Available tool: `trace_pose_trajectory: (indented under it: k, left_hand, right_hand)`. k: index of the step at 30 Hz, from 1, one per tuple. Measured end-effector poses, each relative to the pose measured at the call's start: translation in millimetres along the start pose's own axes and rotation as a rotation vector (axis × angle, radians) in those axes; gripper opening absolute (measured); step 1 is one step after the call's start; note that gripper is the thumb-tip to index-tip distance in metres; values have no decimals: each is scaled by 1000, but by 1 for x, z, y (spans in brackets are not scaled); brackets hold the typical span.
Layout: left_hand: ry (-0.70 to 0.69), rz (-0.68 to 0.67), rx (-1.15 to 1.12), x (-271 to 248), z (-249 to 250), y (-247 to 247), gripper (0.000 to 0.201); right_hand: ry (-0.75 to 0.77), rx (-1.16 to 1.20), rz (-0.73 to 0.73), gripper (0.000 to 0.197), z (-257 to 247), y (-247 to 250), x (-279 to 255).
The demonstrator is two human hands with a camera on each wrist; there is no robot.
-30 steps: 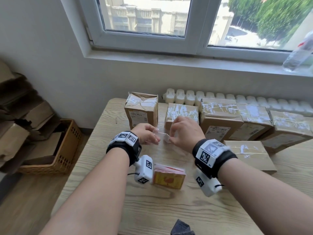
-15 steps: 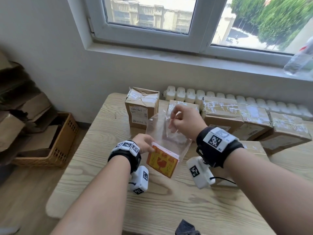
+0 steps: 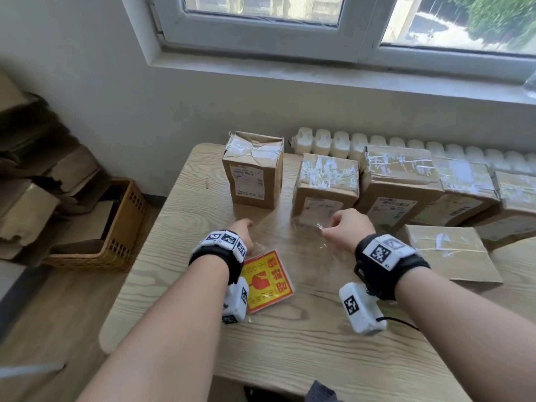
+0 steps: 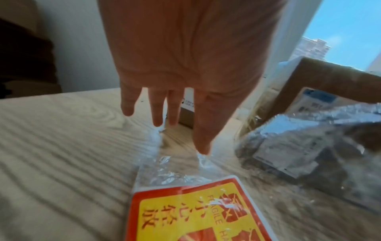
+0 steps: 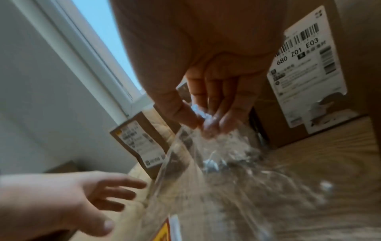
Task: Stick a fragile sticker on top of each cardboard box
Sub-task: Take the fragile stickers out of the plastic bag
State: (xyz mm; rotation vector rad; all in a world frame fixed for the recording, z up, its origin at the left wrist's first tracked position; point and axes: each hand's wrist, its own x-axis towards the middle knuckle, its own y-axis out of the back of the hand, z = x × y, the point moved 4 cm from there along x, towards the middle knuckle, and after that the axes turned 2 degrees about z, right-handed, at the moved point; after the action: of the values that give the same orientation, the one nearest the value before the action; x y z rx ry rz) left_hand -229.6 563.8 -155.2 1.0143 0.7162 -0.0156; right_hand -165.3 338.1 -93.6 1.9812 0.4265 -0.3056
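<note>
My right hand (image 5: 208,104) pinches the clear bag (image 5: 216,163); my left hand (image 4: 181,78) hovers, fingers spread, empty. A hard tug could fling the fragile stickers (image 3: 268,281) off the table (image 3: 319,352).

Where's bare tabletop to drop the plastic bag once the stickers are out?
Free: the near table strip, this side of the sticker stack, and the left edge beside the tall box. Crowded: the far edge, with the row of boxes, and the flat box at right. The right hand pinches the plastic bag; the left hand is open.
</note>
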Motion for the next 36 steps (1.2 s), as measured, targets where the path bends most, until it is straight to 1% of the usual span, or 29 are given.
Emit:
trace_pose_trajectory:
  k: [1, 3, 4, 5, 6, 7, 8, 9, 10, 11, 14, 15, 16, 17, 19, 21, 22, 24, 26, 27, 28, 29, 31, 32, 34, 36]
  left_hand:
    - [35, 28, 0, 1, -7, -2, 73]
    - [124, 54, -21, 3, -24, -6, 63]
    - [177, 48, -47, 3, -33, -10, 54]
    - [214, 42, -60, 4, -42, -16, 42]
    - [249, 31, -68, 3, -49, -21, 28]
    - [284, 22, -70, 5, -57, -28, 20]
    - [307, 12, -89, 6, -61, -33, 23]
    - [327, -1, -107, 10, -65, -40, 27]
    - [343, -6, -120, 9, -66, -41, 30]
    - [356, -3, -138, 7, -64, -41, 34]
    - [374, -13, -211, -3, -57, -37, 38]
    - [378, -10, -241, -4, -57, -36, 40]
    - [383, -1, -275, -5, -57, -35, 40]
    - [389, -11, -306, -4, -58, -37, 39]
    - [376, -49, -373, -2, -58, -41, 34]
    - [364, -88, -471, 5, -61, -49, 36]
    - [361, -103, -527, 5, -61, -51, 30]
    - [343, -101, -639, 4, -55, -48, 7]
    - [345, -108, -684, 2, -52, -44, 20]
    - [336, -114, -688, 1, -51, -44, 18]
    - [331, -133, -688, -1, -50, -42, 13]
    - [330, -157, -676, -2, -50, -43, 18]
    - [330, -207, -627, -5, -52, -46, 54]
    - [325, -222, -618, -6, -51, -47, 64]
    - [323, -234, -624, -6, -52, -50, 67]
    - [306, -199, -667, -4, -51, -51, 70]
  right_hand:
    - [-19, -72, 18, 15, 4, -4, 3]
    - [-46, -65, 0, 16, 10, -13, 9]
    - [-74, 27, -43, 18, 13, -20, 13]
    - [-129, 169, -113, 22, 16, -27, 18]
    - [-221, 347, -202, 25, 20, -36, 20]
    - [-335, 522, -273, 27, 23, -43, 20]
    - [-436, 645, -310, 28, 25, -48, 17]
    - [-490, 710, -339, 28, 27, -50, 14]
    - [-507, 744, -382, 30, 27, -52, 11]
    - [-514, 776, -438, 33, 28, -55, 10]
    - [-477, 869, -640, 59, 27, -67, 4]
    - [-470, 871, -673, 62, 28, -72, 3]
    - [-470, 833, -689, 60, 30, -78, 4]
    - [-468, 759, -692, 54, 31, -84, 4]
    - [-480, 615, -642, 33, 34, -92, 6]
    - [-475, 528, -607, 17, 36, -96, 5]
    - [-465, 506, -614, 13, 35, -97, 4]
    - [-441, 494, -612, 11, 33, -98, 3]
    - [-418, 505, -596, 8, 31, -99, 4]
    - [-414, 509, -594, 5, 30, -100, 4]
    - [-416, 505, -591, 4, 28, -101, 4]
    - [-412, 484, -593, 4, 27, -103, 5]
    - [-400, 437, -589, 5, 26, -108, 7]
    - [-402, 437, -597, 6, 25, -112, 7]
    - [-404, 525, -600, 12, 23, -118, 6]
    - [-386, 618, -607, 19, 19, -119, 3]
